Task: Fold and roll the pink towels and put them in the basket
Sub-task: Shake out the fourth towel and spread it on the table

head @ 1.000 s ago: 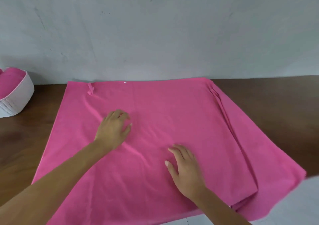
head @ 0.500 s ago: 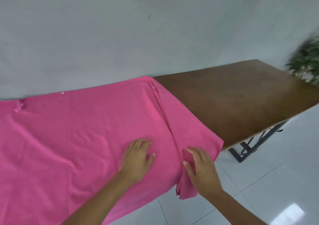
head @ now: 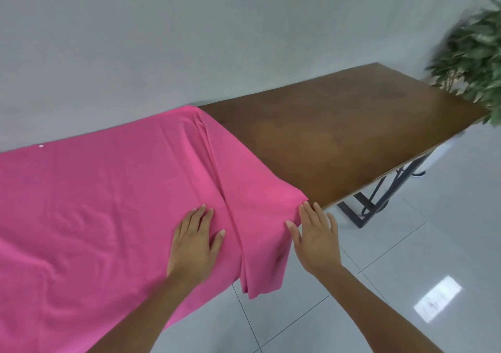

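While the pink towel (head: 108, 203) lay spread over the left part of the wooden table (head: 352, 135), its near right corner hung over the table's front edge. The left hand (head: 193, 241) rested flat on the towel near that front edge, fingers straight, just left of a fold ridge running back across the table. The right hand (head: 315, 240) was extended with straight fingers, touching the towel's right edge at the table's front edge and gripping nothing.

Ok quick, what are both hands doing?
Left hand: open, flat on the pink towel.
Right hand: open, touching the towel's hanging edge.
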Demonstrator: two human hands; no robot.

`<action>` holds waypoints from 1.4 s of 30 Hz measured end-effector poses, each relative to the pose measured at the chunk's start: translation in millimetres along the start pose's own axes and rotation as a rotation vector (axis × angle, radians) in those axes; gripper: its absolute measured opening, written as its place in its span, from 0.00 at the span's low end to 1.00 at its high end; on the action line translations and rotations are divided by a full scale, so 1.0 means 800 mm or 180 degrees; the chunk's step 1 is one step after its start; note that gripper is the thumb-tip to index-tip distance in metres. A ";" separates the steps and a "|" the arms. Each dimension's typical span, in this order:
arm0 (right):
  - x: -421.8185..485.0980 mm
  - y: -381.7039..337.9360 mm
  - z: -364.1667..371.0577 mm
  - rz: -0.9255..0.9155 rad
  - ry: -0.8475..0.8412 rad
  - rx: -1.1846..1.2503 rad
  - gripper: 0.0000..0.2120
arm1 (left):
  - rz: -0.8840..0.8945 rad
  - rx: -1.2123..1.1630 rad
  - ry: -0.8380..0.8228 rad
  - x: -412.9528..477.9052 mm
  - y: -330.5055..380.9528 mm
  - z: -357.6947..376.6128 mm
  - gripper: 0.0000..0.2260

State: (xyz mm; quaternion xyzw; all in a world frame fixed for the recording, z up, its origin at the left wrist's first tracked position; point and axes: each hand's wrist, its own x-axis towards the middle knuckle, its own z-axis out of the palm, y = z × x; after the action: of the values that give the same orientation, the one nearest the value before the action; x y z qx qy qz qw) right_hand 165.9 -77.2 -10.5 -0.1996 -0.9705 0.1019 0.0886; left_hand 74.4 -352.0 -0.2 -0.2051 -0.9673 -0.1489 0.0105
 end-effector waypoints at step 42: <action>0.095 0.096 -0.002 0.0712 -0.0051 0.0187 0.44 | 0.0135 0.0101 0.0080 0.000 -0.003 0.005 0.30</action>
State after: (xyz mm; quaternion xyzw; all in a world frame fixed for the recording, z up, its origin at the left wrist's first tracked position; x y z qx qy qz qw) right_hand 126.2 22.9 -16.6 -0.3032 -0.9395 0.1411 0.0747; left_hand 73.6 -352.9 -5.0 -0.2235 -0.9648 -0.1358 0.0291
